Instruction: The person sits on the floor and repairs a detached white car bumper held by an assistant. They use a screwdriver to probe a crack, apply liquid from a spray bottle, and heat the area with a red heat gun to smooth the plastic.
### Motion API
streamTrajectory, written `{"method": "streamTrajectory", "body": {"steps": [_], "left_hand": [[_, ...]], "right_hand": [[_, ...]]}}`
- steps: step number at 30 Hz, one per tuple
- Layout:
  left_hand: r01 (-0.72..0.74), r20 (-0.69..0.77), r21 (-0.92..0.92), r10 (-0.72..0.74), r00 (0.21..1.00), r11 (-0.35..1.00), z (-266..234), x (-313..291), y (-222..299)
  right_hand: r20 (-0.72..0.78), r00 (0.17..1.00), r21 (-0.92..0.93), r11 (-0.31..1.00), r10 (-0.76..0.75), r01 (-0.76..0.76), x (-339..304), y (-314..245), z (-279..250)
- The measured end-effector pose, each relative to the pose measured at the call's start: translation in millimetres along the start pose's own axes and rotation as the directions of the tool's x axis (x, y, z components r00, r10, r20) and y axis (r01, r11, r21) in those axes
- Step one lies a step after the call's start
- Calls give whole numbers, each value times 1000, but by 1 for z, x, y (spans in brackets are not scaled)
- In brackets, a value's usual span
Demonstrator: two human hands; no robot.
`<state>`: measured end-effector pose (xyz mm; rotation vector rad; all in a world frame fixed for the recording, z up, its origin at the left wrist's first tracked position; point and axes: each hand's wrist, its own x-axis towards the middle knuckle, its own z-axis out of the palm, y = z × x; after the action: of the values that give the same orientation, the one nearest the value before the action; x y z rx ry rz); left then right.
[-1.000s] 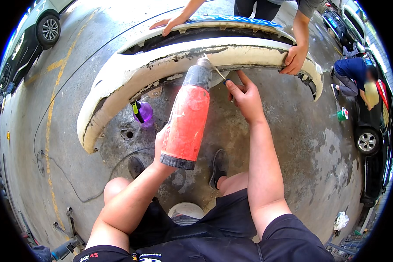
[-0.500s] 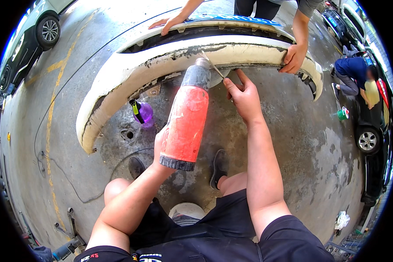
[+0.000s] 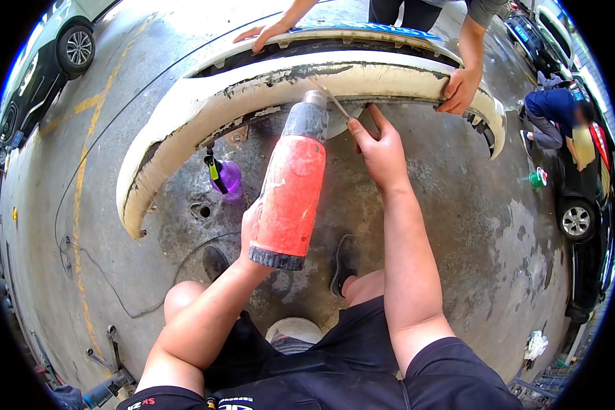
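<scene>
My left hand [image 3: 250,229] is closed around a red heat gun [image 3: 291,191] with a dark collar and base; most of its fingers are hidden behind the body. The nozzle points at the lower edge of a cream-white car bumper [image 3: 205,99], whose paint is cracked and scraped dark. Between thumb and fingers, my right hand [image 3: 383,154] pinches a thin metal rod [image 3: 339,106]. The rod's tip meets the bumper just beyond the nozzle, where a faint haze shows. A co-worker's hands [image 3: 459,92] hold the bumper from the far side.
A purple spray bottle [image 3: 227,179] stands on the concrete floor beneath the bumper. A cable [image 3: 126,311] curves across the floor at left. Parked cars [image 3: 75,51] line both sides. Another person [image 3: 550,113] crouches at right beside a green container [image 3: 538,178].
The bumper has shifted slightly up and to the left. My right hand and the rod have moved slightly left, while the heat gun stays almost in place.
</scene>
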<state>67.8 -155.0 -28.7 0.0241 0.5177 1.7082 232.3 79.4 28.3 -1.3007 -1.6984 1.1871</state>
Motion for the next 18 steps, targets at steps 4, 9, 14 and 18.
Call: {"method": "streamTrajectory", "body": {"steps": [4,9,14,18], "left_hand": [[9,-6,-4,-9,1000,1000,-1,-2,-2],[8,4,4,-8,1000,1000,-2,-3,-2],[4,21,-53,-3,1000,999,-3,-3,-4],[22,15,-50,-21,1000,999,-2,-5,-3]], "right_hand": [[-11,1000,-26,1000,15,-15,-3,1,1],[-32,999,-63,998,29,-31,-6,-4,2],[-30,999,-68,997,29,-31,-7,-3,5],[-23,999,-59,998,29,-30,-8,-1,7]]}}
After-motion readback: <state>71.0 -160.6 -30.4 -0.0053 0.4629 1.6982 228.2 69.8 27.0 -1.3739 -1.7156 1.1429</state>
